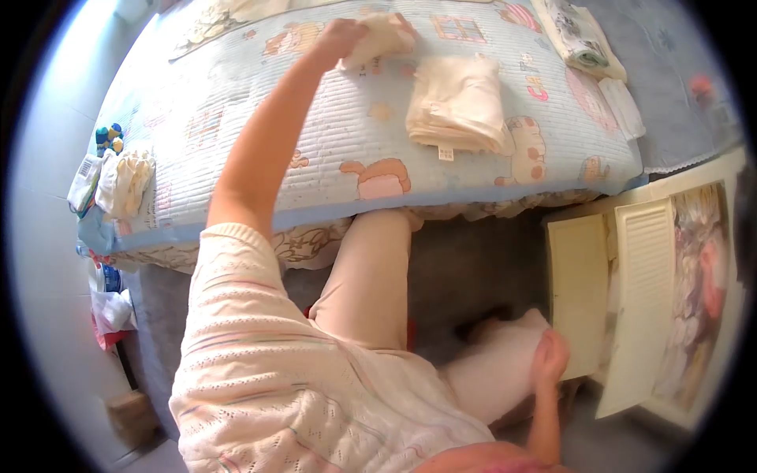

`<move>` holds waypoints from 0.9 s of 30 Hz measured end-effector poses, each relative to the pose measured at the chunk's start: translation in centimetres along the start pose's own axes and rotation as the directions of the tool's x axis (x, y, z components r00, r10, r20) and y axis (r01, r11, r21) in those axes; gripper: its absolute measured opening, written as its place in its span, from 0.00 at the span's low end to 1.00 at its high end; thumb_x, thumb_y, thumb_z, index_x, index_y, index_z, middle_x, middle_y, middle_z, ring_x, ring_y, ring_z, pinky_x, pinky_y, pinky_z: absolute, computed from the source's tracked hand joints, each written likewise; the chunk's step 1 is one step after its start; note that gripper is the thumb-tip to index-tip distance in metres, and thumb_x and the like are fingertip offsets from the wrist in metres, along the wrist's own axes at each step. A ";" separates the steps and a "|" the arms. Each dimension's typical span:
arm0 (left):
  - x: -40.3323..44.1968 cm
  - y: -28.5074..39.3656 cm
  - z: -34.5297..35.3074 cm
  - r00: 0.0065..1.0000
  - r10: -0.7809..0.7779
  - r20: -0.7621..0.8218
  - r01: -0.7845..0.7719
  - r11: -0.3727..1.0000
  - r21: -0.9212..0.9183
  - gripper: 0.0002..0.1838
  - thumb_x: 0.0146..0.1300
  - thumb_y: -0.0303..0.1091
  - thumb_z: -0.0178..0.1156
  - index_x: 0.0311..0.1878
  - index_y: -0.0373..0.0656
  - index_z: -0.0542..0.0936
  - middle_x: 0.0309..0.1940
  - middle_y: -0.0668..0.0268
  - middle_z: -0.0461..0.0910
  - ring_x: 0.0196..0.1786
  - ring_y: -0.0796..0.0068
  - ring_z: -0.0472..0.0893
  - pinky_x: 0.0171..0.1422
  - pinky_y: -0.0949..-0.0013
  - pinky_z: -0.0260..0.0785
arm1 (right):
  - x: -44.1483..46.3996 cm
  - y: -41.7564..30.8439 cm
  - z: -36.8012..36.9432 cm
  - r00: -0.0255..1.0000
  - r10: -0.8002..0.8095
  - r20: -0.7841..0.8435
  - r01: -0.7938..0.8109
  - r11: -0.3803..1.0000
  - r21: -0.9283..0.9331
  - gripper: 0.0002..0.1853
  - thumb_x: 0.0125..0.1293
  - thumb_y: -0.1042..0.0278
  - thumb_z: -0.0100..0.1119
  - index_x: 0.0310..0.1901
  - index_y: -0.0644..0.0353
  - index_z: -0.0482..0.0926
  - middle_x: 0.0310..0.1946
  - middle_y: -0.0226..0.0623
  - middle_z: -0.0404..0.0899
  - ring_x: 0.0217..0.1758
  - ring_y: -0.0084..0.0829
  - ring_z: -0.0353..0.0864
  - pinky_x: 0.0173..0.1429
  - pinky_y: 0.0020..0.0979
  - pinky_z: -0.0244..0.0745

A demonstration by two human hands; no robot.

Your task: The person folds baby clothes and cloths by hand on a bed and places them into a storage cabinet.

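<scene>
My left hand (344, 39) reaches far across the bed and grips a cream folded cloth (374, 43), which rests low over the quilt. Just to the right of it lies a thicker stack of folded cream cloth (457, 102) with a small white tag at its near edge. Down at the right, my right hand (550, 359) rests against the knee of my pale trouser leg (493, 370). Its fingers bend loosely over the fabric, and nothing shows in them.
The patterned quilt (268, 142) covers the bed. A rolled printed cloth (583, 47) lies at the far right, white garments (124, 183) and small packets at the left edge. An open cream cabinet door (643, 292) stands at the right, near my knee. A small box (132, 418) sits lower left.
</scene>
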State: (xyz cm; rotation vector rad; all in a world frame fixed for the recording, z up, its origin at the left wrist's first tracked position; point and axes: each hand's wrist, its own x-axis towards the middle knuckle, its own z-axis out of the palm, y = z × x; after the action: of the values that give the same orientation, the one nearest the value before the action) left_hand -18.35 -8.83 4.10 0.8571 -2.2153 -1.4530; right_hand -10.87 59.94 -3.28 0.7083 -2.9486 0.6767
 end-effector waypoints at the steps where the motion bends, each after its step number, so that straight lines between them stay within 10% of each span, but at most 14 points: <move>1: -1.8 1.3 -1.0 0.999 -0.032 0.040 0.038 0.983 -0.177 0.17 0.62 0.37 0.54 0.47 0.34 0.76 0.41 0.58 0.78 0.39 0.66 0.80 0.43 0.64 0.75 | 0.0 0.0 -0.1 1.000 -0.011 0.009 0.011 1.000 -0.009 0.06 0.54 0.75 0.54 0.35 0.62 0.77 0.38 0.40 0.78 0.45 0.42 0.74 0.50 0.38 0.67; 4: -5.5 3.2 -4.0 0.914 0.331 0.233 -0.268 0.926 -0.266 0.18 0.62 0.35 0.54 0.49 0.29 0.72 0.41 0.57 0.77 0.42 0.67 0.79 0.46 0.65 0.74 | 0.3 -0.5 -0.2 0.999 -0.009 0.037 0.010 1.000 -0.030 0.06 0.55 0.74 0.54 0.35 0.62 0.77 0.38 0.40 0.78 0.44 0.41 0.74 0.49 0.37 0.68; 6: -10.2 7.1 -3.9 0.946 -0.002 0.325 0.219 0.743 -0.632 0.16 0.62 0.31 0.54 0.47 0.27 0.71 0.41 0.57 0.76 0.41 0.68 0.79 0.42 0.66 0.73 | 0.6 -1.0 -0.1 0.998 0.043 0.053 -0.041 0.998 -0.042 0.06 0.58 0.73 0.53 0.36 0.62 0.77 0.38 0.39 0.78 0.43 0.38 0.76 0.47 0.35 0.70; 10: -15.9 9.1 -1.9 0.904 0.086 0.419 0.202 0.778 -0.595 0.21 0.62 0.36 0.55 0.51 0.27 0.69 0.44 0.57 0.75 0.43 0.69 0.78 0.47 0.67 0.73 | 3.0 -5.1 0.4 0.954 0.231 0.192 -0.294 0.588 0.754 0.12 0.66 0.69 0.50 0.48 0.64 0.74 0.42 0.39 0.78 0.44 0.29 0.78 0.45 0.26 0.73; 16: -24.8 10.7 8.6 0.767 0.118 0.630 0.278 0.825 -0.493 0.19 0.63 0.36 0.54 0.51 0.31 0.71 0.46 0.57 0.76 0.45 0.70 0.78 0.48 0.69 0.72 | 4.8 -16.7 -4.3 0.958 0.023 0.285 -0.282 0.221 0.934 0.20 0.66 0.67 0.51 0.57 0.63 0.66 0.49 0.41 0.75 0.50 0.28 0.76 0.46 0.25 0.73; 19: -28.8 10.9 13.9 0.712 0.115 0.693 0.368 0.779 -0.507 0.17 0.63 0.34 0.53 0.49 0.31 0.72 0.44 0.57 0.77 0.44 0.70 0.78 0.47 0.70 0.72 | 3.8 -16.8 -3.8 1.000 0.010 -0.014 0.010 0.331 0.944 0.27 0.61 0.72 0.55 0.61 0.65 0.60 0.56 0.44 0.68 0.57 0.36 0.70 0.56 0.31 0.68; 22: -33.1 11.0 19.6 0.651 0.134 0.747 0.519 0.640 -0.566 0.14 0.63 0.32 0.52 0.47 0.30 0.73 0.40 0.59 0.77 0.42 0.70 0.78 0.45 0.69 0.71 | 3.5 -16.2 -3.3 0.900 -0.235 -0.368 0.380 0.836 0.396 0.36 0.52 0.75 0.62 0.63 0.65 0.57 0.60 0.45 0.64 0.61 0.39 0.67 0.60 0.32 0.64; 25: -35.7 10.8 23.1 0.549 0.150 0.822 0.577 0.644 -0.503 0.17 0.64 0.33 0.51 0.52 0.30 0.70 0.45 0.58 0.76 0.45 0.70 0.77 0.51 0.68 0.69 | 3.9 -14.3 -2.2 0.885 -0.196 -0.423 0.295 0.938 0.182 0.40 0.43 0.77 0.66 0.62 0.63 0.59 0.55 0.50 0.67 0.57 0.51 0.68 0.57 0.37 0.68; 27: -35.9 11.6 23.9 0.469 0.209 0.858 0.508 0.731 -0.456 0.19 0.64 0.33 0.51 0.54 0.30 0.70 0.45 0.59 0.76 0.45 0.71 0.77 0.51 0.70 0.69 | 3.7 -12.6 -2.4 0.933 -0.061 -0.355 0.207 0.898 0.389 0.36 0.47 0.78 0.63 0.61 0.63 0.61 0.53 0.48 0.69 0.57 0.48 0.69 0.57 0.36 0.67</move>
State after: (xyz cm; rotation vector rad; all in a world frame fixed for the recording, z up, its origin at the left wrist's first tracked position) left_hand -8.75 34.74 6.07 -0.0415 -1.7731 -3.0679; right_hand -8.83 49.30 4.48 0.7260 -2.4353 1.2986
